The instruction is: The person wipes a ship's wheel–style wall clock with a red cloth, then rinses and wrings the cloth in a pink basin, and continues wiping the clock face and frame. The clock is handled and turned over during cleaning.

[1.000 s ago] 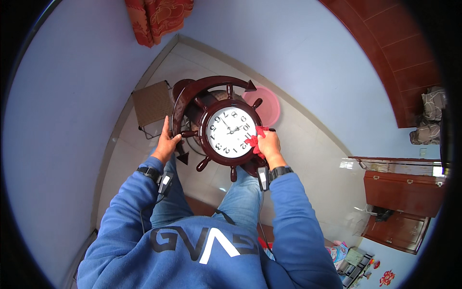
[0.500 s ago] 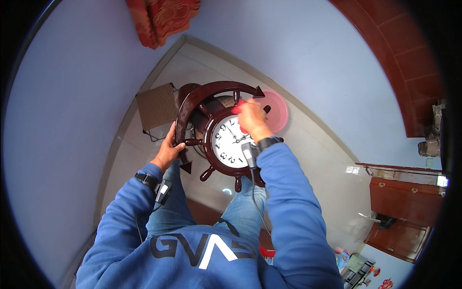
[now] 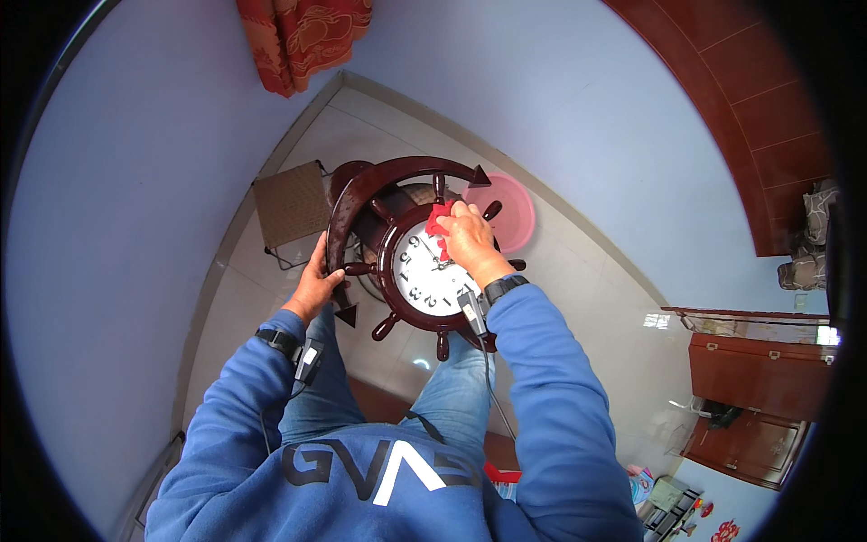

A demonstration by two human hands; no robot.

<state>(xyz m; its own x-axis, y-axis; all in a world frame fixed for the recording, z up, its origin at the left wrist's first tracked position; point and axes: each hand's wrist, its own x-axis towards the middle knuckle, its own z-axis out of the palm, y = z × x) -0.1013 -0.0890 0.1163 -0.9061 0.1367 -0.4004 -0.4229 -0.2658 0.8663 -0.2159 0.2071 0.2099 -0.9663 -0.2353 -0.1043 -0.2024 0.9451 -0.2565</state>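
Observation:
A dark reddish-brown clock, shaped like a ship's wheel joined to a curved anchor, rests at my knees with its white dial facing up. My left hand grips the anchor's curved arm at the left, with the thumb by a wheel spoke. My right hand presses a red cloth against the upper part of the dial and its rim. The cloth and fingers hide part of the dial's numerals.
Beyond the clock at the right is a pink basin on the tiled floor. A woven-top stool stands at the left near the wall. Red patterned fabric hangs at the far corner. Reddish-brown cabinets are off to the right.
My right hand has shifted slightly left and down with the red cloth, and more of the cloth now shows. My left hand keeps its hold on the anchor arm.

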